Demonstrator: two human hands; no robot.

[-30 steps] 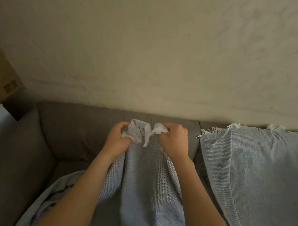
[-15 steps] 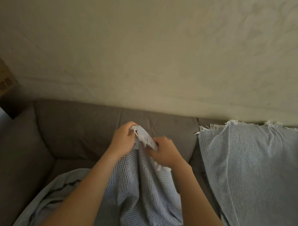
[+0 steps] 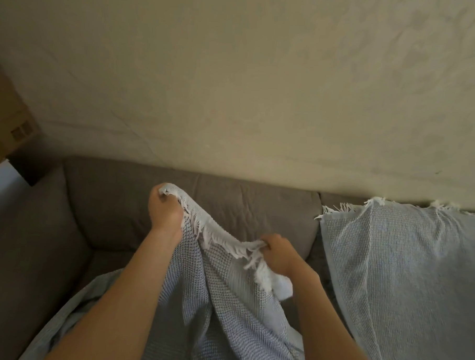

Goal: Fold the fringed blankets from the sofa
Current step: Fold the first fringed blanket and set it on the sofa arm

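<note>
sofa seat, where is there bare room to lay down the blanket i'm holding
Bare grey seat cushion shows between the grey sofa armrest and the pale blue waffle-weave fringed blanket that the left hand and right hand grip. The right side is crowded: a second pale blue fringed blanket drapes it, leaving only a narrow gap.

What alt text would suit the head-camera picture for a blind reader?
Two bare hands hold up a pale blue blanket by its fringed edge over a grey sofa, left hand higher than right hand. A second fringed blanket drapes the sofa back at right.
</note>
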